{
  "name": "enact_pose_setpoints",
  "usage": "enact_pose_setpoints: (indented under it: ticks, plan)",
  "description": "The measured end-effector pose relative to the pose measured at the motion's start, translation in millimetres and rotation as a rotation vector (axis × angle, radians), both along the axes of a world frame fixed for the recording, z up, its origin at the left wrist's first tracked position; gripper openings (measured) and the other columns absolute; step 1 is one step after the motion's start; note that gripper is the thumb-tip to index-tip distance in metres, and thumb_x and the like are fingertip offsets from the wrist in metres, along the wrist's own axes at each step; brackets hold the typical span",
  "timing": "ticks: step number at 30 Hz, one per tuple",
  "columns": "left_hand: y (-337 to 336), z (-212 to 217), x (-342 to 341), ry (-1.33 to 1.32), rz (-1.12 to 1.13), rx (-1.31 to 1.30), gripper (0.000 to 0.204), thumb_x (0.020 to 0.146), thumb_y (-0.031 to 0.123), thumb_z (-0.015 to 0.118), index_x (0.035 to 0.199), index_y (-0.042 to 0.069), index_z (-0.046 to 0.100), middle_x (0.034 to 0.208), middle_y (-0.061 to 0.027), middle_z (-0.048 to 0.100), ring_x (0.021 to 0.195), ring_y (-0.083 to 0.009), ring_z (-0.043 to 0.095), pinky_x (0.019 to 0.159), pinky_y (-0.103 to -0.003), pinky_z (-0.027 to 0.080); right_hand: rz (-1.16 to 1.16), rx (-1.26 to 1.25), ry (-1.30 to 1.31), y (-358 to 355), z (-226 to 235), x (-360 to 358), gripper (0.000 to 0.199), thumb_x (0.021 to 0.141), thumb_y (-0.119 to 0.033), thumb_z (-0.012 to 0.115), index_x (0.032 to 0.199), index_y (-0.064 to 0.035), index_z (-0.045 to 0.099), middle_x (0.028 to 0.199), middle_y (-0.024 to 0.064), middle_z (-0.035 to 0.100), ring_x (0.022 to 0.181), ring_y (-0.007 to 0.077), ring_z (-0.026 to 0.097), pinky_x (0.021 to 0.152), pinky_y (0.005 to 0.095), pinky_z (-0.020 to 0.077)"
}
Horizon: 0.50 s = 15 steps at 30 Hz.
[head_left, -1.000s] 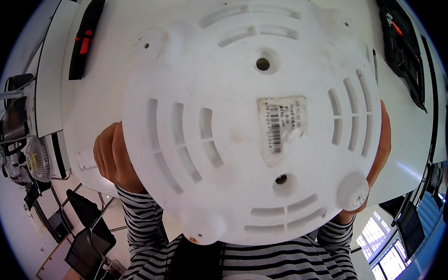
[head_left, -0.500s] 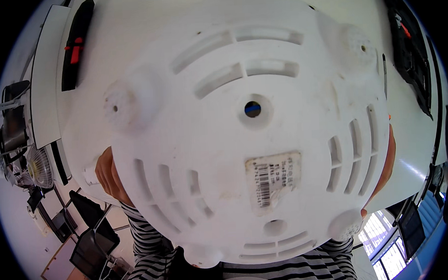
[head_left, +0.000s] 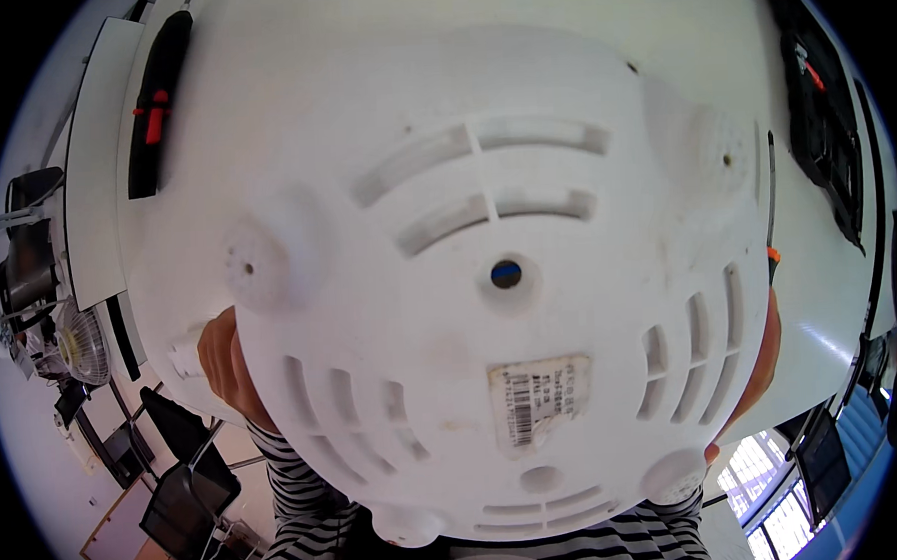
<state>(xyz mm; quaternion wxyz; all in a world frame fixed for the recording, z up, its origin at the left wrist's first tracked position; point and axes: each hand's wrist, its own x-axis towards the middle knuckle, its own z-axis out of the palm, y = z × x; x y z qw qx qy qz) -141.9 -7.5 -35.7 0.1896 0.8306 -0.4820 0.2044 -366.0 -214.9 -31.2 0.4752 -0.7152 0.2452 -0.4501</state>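
A big round white plastic appliance base fills most of the view, its underside turned toward me with vent slots, round feet, a centre hole and a barcode sticker. My left hand grips its left edge and my right hand grips its right edge; only the outer parts of both hands show. My striped sleeves come up from below.
A white table lies behind the appliance. A long black tool with a red part lies at the upper left, a black case at the upper right. Black chairs and a small fan stand at the lower left.
The appliance base has come closer to the camera and tilted, so it fills more of the view. The sticker has shifted lower. Both hands keep their grip.
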Motion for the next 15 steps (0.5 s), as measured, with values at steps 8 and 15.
enact_pose_setpoints:
  ticks: [8, 15]
  plan:
    - [-13, 10, -5, 0.032, 0.054, 0.013, 0.035, 0.071, 0.028, 0.063, 0.091, -0.001, 0.057, 0.078, -0.0129, 0.059, 0.07, -0.0273, 0.056, 0.069, -0.039, 0.043, -0.18, -0.022, 0.275, 22, 28, 11, 0.064, 0.086, -0.061, 0.031, 0.13, -0.0144, 0.033, 0.13, 0.0331, 0.03, 0.117, 0.0425, 0.042, 0.091, 0.0484, 0.0443]
    - [-11, -3, -3, -0.058, 0.069, -0.028, 0.03, 0.076, 0.029, 0.057, 0.089, 0.002, 0.056, 0.072, -0.0125, 0.057, 0.064, -0.0255, 0.056, 0.063, -0.04, 0.044, -0.216, 0.17, 0.24, 31, 28, -7, 0.057, 0.089, -0.053, 0.036, 0.135, -0.0202, 0.03, 0.14, 0.0192, 0.022, 0.124, 0.0344, 0.035, 0.096, 0.0482, 0.041]
